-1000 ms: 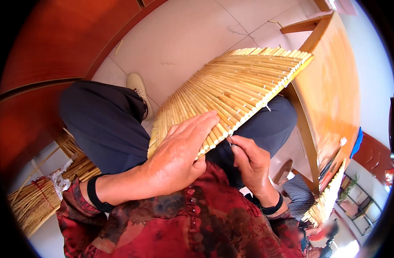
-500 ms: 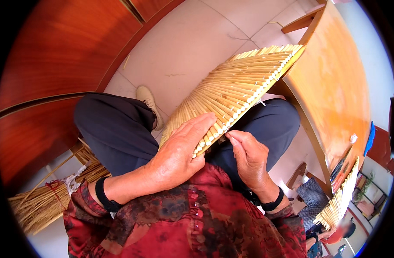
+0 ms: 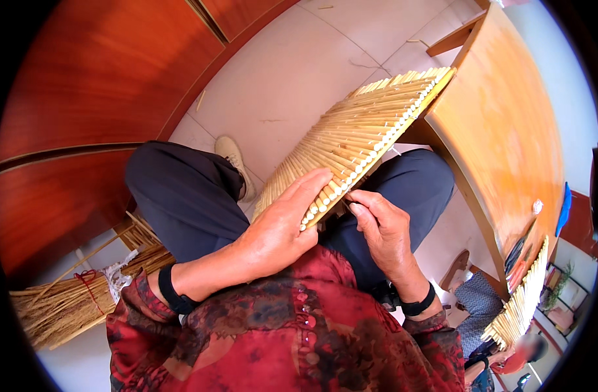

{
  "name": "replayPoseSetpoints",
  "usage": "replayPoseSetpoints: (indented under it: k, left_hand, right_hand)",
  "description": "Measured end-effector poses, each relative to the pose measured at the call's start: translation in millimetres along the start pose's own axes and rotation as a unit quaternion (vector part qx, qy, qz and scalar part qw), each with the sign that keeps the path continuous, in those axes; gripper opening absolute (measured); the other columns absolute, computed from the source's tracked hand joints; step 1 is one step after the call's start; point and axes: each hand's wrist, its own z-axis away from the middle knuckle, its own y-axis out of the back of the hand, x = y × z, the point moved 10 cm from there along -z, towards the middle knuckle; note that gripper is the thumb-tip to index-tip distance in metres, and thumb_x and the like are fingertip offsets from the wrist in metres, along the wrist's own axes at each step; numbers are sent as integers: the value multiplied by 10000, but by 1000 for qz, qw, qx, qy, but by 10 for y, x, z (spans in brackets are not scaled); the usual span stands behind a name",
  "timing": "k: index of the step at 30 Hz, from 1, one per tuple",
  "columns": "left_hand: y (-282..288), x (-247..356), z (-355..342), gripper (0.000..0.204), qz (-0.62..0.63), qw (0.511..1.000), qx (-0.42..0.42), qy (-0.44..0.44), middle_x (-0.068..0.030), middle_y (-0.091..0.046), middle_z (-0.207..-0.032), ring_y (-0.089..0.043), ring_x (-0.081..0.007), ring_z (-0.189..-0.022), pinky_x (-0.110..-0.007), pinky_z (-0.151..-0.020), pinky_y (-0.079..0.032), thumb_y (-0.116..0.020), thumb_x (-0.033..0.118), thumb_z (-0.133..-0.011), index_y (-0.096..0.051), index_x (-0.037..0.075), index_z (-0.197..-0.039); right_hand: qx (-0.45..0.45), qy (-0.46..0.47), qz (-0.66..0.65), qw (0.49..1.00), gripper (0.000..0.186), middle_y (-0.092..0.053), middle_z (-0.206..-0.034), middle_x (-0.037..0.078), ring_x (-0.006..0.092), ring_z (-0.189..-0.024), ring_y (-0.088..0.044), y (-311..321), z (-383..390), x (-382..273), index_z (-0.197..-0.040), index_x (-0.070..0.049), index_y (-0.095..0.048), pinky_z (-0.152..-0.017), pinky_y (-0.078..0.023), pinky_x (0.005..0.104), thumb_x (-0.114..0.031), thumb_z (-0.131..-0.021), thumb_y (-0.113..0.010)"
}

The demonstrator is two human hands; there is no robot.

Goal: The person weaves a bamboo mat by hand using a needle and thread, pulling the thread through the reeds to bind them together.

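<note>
One head-worn fisheye view looks steeply down, close over the lap [image 3: 201, 196] and tiled floor [image 3: 299, 78].

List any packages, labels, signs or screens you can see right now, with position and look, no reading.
None can be made out. The left hand lies flat on a fan-shaped mat of pale straw stalks; the right hand pinches its near edge. A small blue object sits at the wooden table edge, too small to identify.
</note>
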Motion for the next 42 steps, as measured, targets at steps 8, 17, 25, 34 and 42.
replayPoseSetpoints:
  k: [8,17,25,34,42]
  left_hand:
    - [-28,0,13,719,-25,1000,-2,-12,-177,-384,-1453,-348,-321,-1376,-365,-1120,-300,-522,-42,-734,-327,16,-1423]
    - [-41,-33,11,747,-33,999,-13,10,-196,-373,-1461,-348,-345,-1368,-356,-1118,-303,-512,-47,-736,-300,24,-1449]
    - [-19,-25,-32,728,-22,1000,-10,16,-193,-412,-1435,-395,-334,-1342,-352,-1102,-325,-515,-47,-740,-318,18,-1438]
    - [398,-138,-62,676,41,995,-15,84,-171,-511,-1316,-506,-230,-1204,-307,-1004,-396,-536,11,-773,-348,0,-1423]
    - [785,-325,1,613,171,966,83,177,-27,-591,-1140,-549,-93,-1004,-260,-907,-434,-604,30,-781,-422,-11,-1365]
  right_hand:
    - [-19,-48,-42,998,213,-627,-815,52,90,-596,-531,15,98,60,-1123,-44,-635,-544,-456,236,-24,-917,-588]
    - [24,-62,-69,995,178,-650,-847,58,88,-579,-524,-37,143,163,-1090,-27,-646,-532,-444,230,-17,-927,-575]
    - [50,-21,-63,997,173,-660,-871,79,107,-571,-532,34,119,93,-1082,-9,-637,-536,-448,239,2,-921,-571]
    - [-3,166,135,977,147,-511,-782,108,324,-762,-591,-35,-415,-498,-944,-71,-613,-614,-482,419,-108,-819,-680]
    - [-8,223,108,969,103,-584,-798,148,355,-761,-624,-247,-880,-752,-866,-40,-616,-629,-507,443,-140,-844,-629]
